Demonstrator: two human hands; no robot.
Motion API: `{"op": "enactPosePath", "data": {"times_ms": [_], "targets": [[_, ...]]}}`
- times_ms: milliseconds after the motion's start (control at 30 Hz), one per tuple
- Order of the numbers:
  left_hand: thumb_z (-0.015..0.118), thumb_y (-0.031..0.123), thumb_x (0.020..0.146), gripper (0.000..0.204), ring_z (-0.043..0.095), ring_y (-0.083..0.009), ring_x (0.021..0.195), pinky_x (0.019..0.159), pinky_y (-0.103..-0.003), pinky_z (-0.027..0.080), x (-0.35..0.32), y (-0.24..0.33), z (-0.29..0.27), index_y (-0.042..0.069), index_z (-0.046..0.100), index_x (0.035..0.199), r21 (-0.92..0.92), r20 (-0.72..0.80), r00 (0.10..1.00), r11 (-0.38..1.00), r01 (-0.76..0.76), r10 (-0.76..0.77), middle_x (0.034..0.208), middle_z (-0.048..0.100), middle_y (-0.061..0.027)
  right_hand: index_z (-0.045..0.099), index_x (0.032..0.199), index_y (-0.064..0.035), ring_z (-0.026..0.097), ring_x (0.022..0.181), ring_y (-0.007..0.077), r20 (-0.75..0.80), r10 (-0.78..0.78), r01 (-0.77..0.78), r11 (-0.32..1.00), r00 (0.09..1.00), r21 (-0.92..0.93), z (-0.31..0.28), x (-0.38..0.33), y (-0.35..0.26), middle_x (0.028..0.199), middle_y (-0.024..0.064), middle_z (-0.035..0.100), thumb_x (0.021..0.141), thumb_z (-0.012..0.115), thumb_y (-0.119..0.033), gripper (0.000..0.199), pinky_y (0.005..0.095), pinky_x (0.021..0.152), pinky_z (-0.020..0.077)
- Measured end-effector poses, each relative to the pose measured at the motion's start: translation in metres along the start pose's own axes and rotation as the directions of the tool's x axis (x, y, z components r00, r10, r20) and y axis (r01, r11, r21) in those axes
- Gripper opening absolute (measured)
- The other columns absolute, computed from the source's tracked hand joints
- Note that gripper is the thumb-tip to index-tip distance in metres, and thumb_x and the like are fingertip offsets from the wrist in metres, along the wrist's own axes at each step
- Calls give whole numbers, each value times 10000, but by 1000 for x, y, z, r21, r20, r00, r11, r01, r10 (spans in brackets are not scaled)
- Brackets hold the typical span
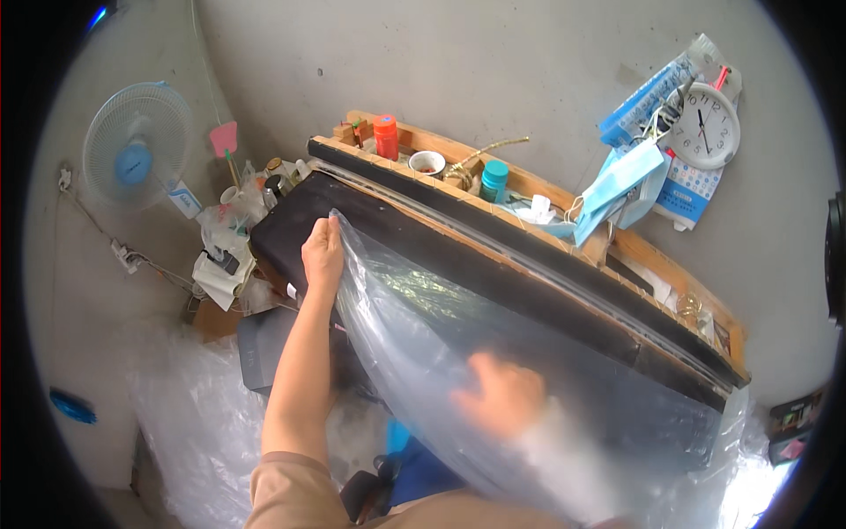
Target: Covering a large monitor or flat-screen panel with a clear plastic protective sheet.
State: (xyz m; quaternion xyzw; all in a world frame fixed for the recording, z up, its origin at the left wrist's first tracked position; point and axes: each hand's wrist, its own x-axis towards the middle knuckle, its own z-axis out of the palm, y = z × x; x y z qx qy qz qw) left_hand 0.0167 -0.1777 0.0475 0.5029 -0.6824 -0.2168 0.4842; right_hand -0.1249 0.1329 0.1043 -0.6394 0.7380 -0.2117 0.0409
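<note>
My left hand (323, 257) is raised at the left end of a long dark bench top (529, 291), its fingers pinched on the upper corner of a clear plastic sheet (401, 344). From there the film drapes down to the right across the dark surface in loose folds. Lower and to the right, my right hand (502, 394) is at the sheet, smeared by motion. Its forearm looks whitish and hazy; I cannot tell whether the arm is inside or behind the film. The finger shape of that hand is too blurred to make out.
A wooden shelf behind the bench holds a red bottle (385, 137), a white cup (427, 163) and a teal-lidded jar (494, 181). Face masks (621, 185) and a clock (705, 126) hang on the wall. At left are a fan (137, 145) and crumpled plastic film (198, 423).
</note>
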Motion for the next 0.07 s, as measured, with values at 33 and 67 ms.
{"op": "enactPosePath", "data": {"times_ms": [33, 67], "targets": [[470, 344, 885, 357, 396, -240, 543, 560, -342, 392, 0, -8, -5, 15, 452, 748, -5, 2, 1000, 1000, 24, -24, 614, 450, -174, 526, 967, -89, 599, 672, 257, 58, -25, 21, 996, 998, 82, 23, 4, 6, 761, 105, 592, 677, 688, -310, 399, 369, 540, 461], [478, 352, 881, 362, 421, -223, 547, 573, -332, 401, 0, -9, -4, 15, 456, 750, -25, 5, 999, 999, 43, -43, 622, 457, -176, 504, 1030, -88, 620, 790, 264, 109, -51, 34, 988, 993, 150, 35, 5, 11, 889, 153, 617, 661, 687, -344, 485, 425, 614, 473]]}}
